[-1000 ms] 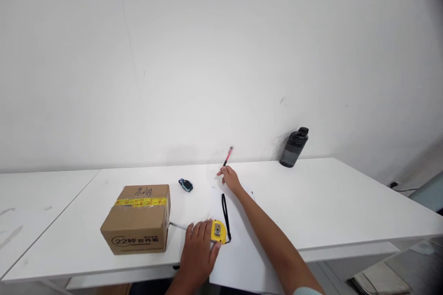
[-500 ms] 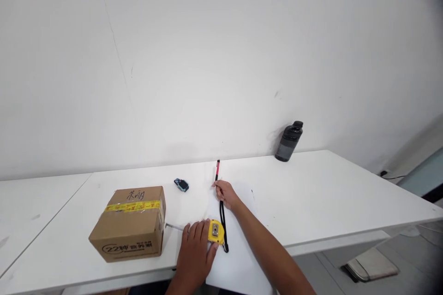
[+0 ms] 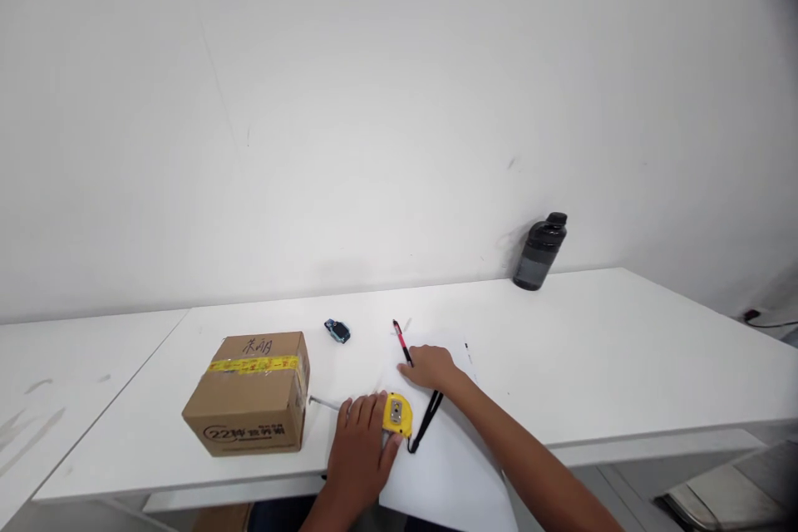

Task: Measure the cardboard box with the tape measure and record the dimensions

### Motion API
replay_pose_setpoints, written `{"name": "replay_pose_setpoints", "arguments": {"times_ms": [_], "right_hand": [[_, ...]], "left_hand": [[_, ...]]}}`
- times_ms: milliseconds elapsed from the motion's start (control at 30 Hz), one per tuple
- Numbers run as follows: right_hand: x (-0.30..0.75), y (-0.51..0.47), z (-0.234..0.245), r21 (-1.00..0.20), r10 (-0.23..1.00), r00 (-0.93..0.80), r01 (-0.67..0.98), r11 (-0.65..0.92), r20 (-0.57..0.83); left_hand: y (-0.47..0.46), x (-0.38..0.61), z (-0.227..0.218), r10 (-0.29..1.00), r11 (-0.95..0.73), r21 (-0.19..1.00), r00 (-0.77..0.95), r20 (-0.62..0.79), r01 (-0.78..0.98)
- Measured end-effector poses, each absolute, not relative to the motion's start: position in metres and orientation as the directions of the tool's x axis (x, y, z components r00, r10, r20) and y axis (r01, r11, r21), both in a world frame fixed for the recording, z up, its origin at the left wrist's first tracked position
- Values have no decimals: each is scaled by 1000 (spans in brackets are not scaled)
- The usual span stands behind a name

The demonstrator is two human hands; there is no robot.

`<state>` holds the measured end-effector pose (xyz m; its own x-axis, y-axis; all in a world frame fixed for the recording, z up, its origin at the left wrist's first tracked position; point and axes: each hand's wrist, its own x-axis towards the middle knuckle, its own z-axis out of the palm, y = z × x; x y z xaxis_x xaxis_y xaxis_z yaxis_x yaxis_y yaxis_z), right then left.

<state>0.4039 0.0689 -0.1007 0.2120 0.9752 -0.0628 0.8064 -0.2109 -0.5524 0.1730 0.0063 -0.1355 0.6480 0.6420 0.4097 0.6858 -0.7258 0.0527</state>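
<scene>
Left grip [image 3: 360,450] closed over the tape [image 3: 400,413], right grip [image 3: 431,367] pinching the pen [image 3: 401,341].
The left hand probably steadies the tape, its blade [image 3: 325,405] pointing at the box [image 3: 246,391] on the surface [image 3: 561,349]; the right hand is over the paper [image 3: 440,474].

Right hand [image 3: 429,367] now nearer tape measure [image 3: 400,417]

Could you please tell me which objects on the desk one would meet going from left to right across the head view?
Cardboard box → blue-and-black wristwatch → yellow tape-measure case → dark bottle.
</scene>
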Motion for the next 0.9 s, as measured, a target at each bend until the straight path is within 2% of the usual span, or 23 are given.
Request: {"name": "replay_pose_setpoints", "arguments": {"times_ms": [133, 233, 333, 433, 533, 633, 900], "right_hand": [[398, 89, -104, -571, 973, 227, 794, -209, -40], [394, 115, -100, -687, 978, 207, 712, -146, 7], [393, 137, -97, -828, 980, 184, 558, -47, 69], [392, 146, -102, -910, 969, 211, 413, 32, 130], [388, 144, -113, -934, 953, 239, 344, 94, 184], [387, 142, -121, -931, 940, 260, 343, 126, 223], [390, 146, -124, -916, 934, 293, 394, 78, 206]], "left_hand": [[4, 174, -133, 660, -721, 86, 642, 390, 688], [4, 173, -132, 668, -710, 83, 631, 395, 699], [4, 172, -132, 659, -715, 62, 641, 394, 697], [5, 171, -131, 656, -712, 46, 640, 401, 701], [5, 171, -131, 646, -703, 18, 629, 432, 711], [5, 171, -132, 638, -701, 15, 618, 459, 713], [3, 173, -130, 649, -701, 43, 611, 454, 712]]}}
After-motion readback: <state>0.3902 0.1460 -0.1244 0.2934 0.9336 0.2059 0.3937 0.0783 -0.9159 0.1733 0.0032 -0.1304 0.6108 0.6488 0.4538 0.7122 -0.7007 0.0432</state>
